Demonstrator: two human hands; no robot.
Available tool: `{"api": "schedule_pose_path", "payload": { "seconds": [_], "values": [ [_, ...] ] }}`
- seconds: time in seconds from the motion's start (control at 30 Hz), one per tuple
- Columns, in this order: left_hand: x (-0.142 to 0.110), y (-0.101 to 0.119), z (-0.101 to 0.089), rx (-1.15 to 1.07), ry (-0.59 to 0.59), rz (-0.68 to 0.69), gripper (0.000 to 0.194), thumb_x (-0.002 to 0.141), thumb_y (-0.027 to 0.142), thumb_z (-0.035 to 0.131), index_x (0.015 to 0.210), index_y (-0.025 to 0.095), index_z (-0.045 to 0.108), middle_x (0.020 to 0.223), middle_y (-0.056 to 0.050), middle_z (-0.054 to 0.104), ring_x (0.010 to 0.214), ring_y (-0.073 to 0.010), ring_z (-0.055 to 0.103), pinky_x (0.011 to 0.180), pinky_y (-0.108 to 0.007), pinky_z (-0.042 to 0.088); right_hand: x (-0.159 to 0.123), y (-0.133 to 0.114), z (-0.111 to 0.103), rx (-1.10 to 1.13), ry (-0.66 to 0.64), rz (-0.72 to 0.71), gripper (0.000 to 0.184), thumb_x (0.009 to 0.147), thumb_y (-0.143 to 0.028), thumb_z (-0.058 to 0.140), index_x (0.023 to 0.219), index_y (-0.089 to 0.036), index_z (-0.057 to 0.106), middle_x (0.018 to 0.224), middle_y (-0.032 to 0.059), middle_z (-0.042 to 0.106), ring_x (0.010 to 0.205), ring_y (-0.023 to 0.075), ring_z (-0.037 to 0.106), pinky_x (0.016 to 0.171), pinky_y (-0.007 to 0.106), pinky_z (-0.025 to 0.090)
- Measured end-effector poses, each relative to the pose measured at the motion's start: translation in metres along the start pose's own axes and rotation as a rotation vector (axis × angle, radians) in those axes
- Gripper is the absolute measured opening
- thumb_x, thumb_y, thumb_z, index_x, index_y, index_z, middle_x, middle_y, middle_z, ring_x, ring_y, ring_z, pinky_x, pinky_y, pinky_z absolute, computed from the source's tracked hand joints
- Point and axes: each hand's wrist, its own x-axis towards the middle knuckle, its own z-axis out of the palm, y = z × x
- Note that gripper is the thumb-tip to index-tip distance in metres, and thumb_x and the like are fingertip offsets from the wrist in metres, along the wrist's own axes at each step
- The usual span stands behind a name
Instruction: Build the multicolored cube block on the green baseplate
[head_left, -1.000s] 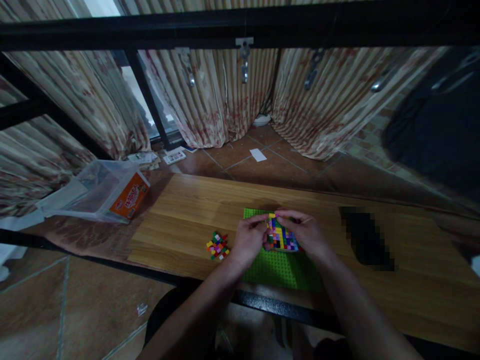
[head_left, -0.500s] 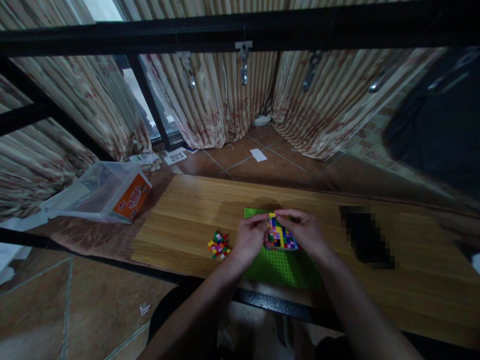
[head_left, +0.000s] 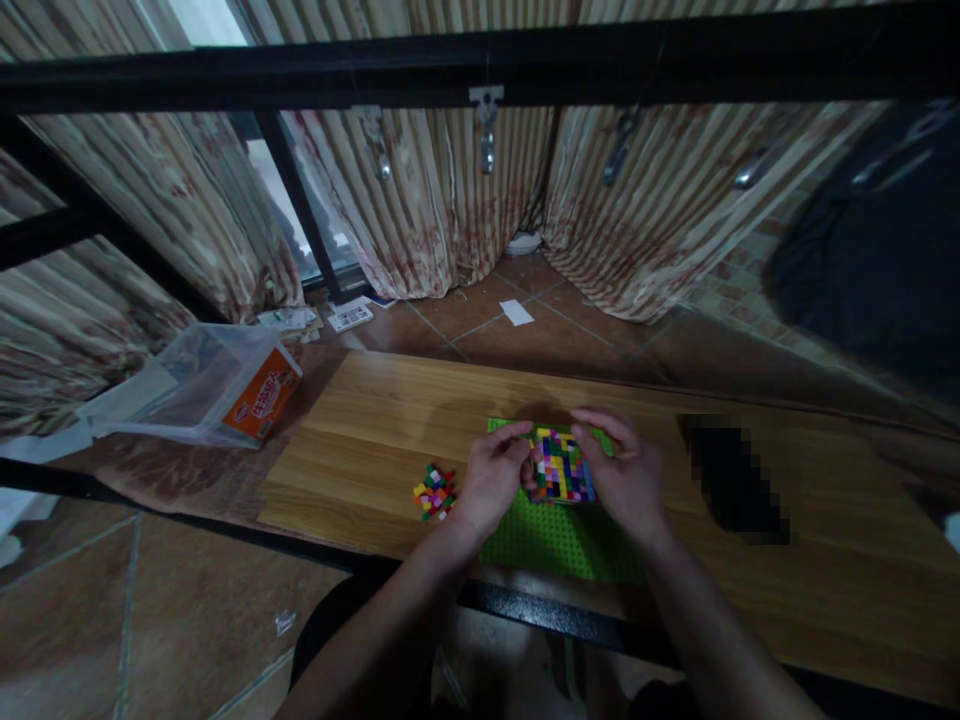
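A block of multicoloured toy bricks lies over a green studded baseplate on the table. At the block's left edge, my left hand grips it, the index finger reaching along the top corner. My right hand is at the block's upper right, thumb and index finger apart, with no brick visible between them. Its lower fingers are hidden behind the palm. To the left of my left hand sits a small pile of loose coloured bricks.
The wooden table has a dark, pixelated object on its right part. Beyond its left end stands a clear plastic bin with an orange label. A black metal bar with hanging clips crosses in front of the curtains.
My right hand has drawn back to the right from the block's top left corner, uncovering more of its top. My left hand stays at the left edge.
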Motion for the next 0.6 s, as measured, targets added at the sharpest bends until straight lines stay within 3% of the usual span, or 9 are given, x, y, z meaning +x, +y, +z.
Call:
{"api": "schedule_pose_path", "payload": {
  "seconds": [0.1, 0.27, 0.6],
  "values": [
    [-0.001, 0.002, 0.0, -0.025, -0.03, 0.011, 0.034, 0.08, 0.013, 0.056, 0.113, 0.007, 0.063, 0.062, 0.002, 0.061, 0.042, -0.0069, 0.048, 0.045, -0.021, 0.042, -0.005, -0.016, -0.003, 0.004, -0.063, -0.123, 0.016, 0.088, -0.03, 0.06, 0.097, -0.026, 0.073, 0.1, 0.0047, 0.071, 0.096, 0.0187, 0.066, 0.088, 0.036, 0.052],
    [-0.001, 0.0, -0.001, -0.05, -0.107, 0.022, 0.039, 0.079, 0.018, 0.06, 0.116, 0.007, 0.062, 0.058, 0.003, 0.058, 0.042, -0.0075, 0.049, 0.045, -0.021, 0.041, -0.014, -0.024, -0.001, -0.029, -0.237, -0.197, 0.017, 0.088, -0.027, 0.062, 0.103, -0.026, 0.071, 0.105, 0.0042, 0.069, 0.097, 0.0175, 0.065, 0.086, 0.033, 0.052],
    [-0.004, 0.0, -0.001, 0.05, -0.222, 0.077, 0.031, 0.079, 0.022, 0.061, 0.106, 0.009, 0.069, 0.057, 0.003, 0.056, 0.045, -0.0061, 0.047, 0.047, -0.019, 0.039, -0.018, -0.022, 0.003, -0.092, -0.287, -0.202, 0.013, 0.088, -0.027, 0.062, 0.097, -0.027, 0.071, 0.099, 0.0027, 0.071, 0.096, 0.0195, 0.064, 0.086, 0.034, 0.05]
  ]
}}
